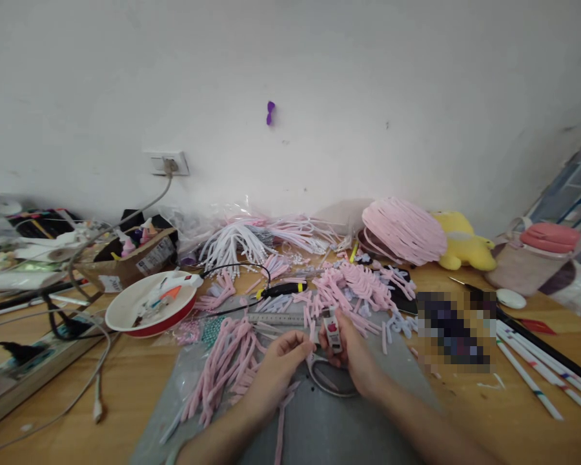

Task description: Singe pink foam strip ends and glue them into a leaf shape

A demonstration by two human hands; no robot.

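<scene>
Pink stem (pixel 312 330) pokes above pinching left hand (pixel 281 363); right hand (pixel 353 352) grips white lighter (pixel 332 332).

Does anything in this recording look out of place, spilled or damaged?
Two oddities: a pixelated patch hides whatever lies on the right of the table, and a small purple piece is alone up on the wall. Loose pink strips are strewn, but I see no clear spill or damage.
</scene>
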